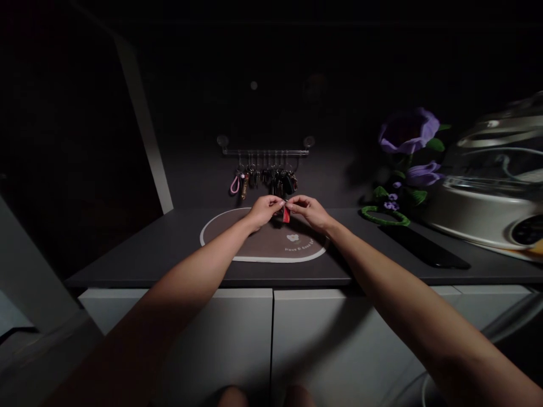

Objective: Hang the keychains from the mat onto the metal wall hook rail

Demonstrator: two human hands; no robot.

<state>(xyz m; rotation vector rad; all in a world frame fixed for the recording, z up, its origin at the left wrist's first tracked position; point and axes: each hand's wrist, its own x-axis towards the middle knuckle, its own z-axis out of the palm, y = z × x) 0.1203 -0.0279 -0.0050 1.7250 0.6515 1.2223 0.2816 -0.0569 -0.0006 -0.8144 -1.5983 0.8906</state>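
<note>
Above a brown oval mat (254, 243) with a white rim, both of my hands meet in front of the wall. My left hand (265, 211) and my right hand (309, 210) each pinch with thumb and forefinger at the top of a keyring with a red tag (287, 215). The red tag hangs down between the fingertips; the small ring part is mostly covered. Just behind, a clear hook rail (267, 152) on the wall carries several bunches of keys (278, 178), a pink loop strap (235, 184) among them.
Purple knitted flowers (409, 133) with a green ring base (384, 216) stand on the right of the dark counter (139, 249). Near them are a flat black object (424, 246) and a white appliance with a clear lid (479, 209). White cabinet doors (237, 328) lie below.
</note>
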